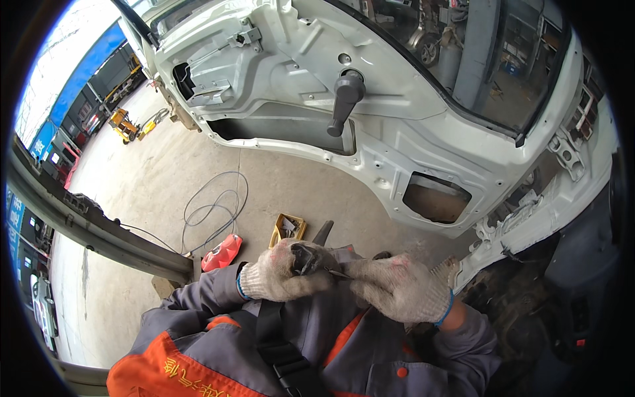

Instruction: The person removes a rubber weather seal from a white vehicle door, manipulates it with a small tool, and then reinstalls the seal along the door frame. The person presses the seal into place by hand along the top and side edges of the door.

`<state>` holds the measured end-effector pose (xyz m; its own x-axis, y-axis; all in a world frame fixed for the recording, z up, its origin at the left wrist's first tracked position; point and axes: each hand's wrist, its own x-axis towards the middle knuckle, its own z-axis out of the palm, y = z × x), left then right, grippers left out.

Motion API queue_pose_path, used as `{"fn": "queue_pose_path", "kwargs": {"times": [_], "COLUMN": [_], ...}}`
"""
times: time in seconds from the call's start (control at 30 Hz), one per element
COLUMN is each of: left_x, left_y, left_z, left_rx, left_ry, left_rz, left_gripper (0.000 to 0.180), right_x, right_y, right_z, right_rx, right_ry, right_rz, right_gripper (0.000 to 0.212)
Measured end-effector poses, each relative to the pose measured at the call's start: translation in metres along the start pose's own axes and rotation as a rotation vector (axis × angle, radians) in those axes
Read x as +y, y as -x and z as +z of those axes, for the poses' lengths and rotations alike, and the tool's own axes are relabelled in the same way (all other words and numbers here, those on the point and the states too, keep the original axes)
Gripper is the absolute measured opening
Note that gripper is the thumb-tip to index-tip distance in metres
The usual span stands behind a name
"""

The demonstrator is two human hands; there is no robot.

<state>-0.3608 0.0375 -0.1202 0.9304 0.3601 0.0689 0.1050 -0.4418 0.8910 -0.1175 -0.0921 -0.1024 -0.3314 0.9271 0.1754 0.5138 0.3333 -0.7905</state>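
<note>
Both my hands wear off-white knitted gloves and meet in front of my chest. My left hand (286, 271) is closed around a black plastic part (305, 259) with a rounded, hollow-looking end. A dark tapered bar (323, 233) sticks up beyond that glove; whether it belongs to the same part I cannot tell. My right hand (400, 286) is pinched beside it, with a thin dark piece (339, 274) showing between its fingers and pointing at the black part. Most of that piece is hidden by the glove. Ahead, a dark window crank (346, 102) is mounted on the white door panel (403, 142).
The door stands open with cut-outs in its inner panel. On the concrete floor lie a red object (222, 253), a yellow tray (288, 228) holding small parts and a looped cable (215, 202). A grey metal post (119, 238) runs along the left. Yellow equipment (124, 126) stands farther off.
</note>
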Motion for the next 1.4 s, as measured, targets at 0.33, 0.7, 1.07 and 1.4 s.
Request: {"fn": "queue_pose_path", "kwargs": {"times": [0.33, 0.7, 1.07, 1.4], "left_x": [0.003, 0.003, 0.005, 0.002], "left_y": [-0.005, -0.002, -0.004, -0.006], "left_z": [-0.003, -0.001, -0.001, -0.001], "left_rx": [-0.006, 0.014, 0.035, 0.025], "left_ry": [-0.009, -0.011, 0.043, 0.024], "left_rz": [0.062, 0.026, 0.040, 0.079], "left_gripper": [0.030, 0.020, 0.023, 0.024], "right_x": [0.000, 0.014, -0.006, -0.003], "right_y": [-0.003, -0.002, 0.002, 0.001], "right_z": [0.009, 0.018, 0.005, 0.010], "right_rx": [-0.035, 0.079, -0.041, -0.047], "right_ry": [-0.391, -0.216, -0.548, -0.439], "right_rz": [0.302, -0.058, 0.301, 0.287], "right_gripper": [0.023, 0.024, 0.023, 0.023]}}
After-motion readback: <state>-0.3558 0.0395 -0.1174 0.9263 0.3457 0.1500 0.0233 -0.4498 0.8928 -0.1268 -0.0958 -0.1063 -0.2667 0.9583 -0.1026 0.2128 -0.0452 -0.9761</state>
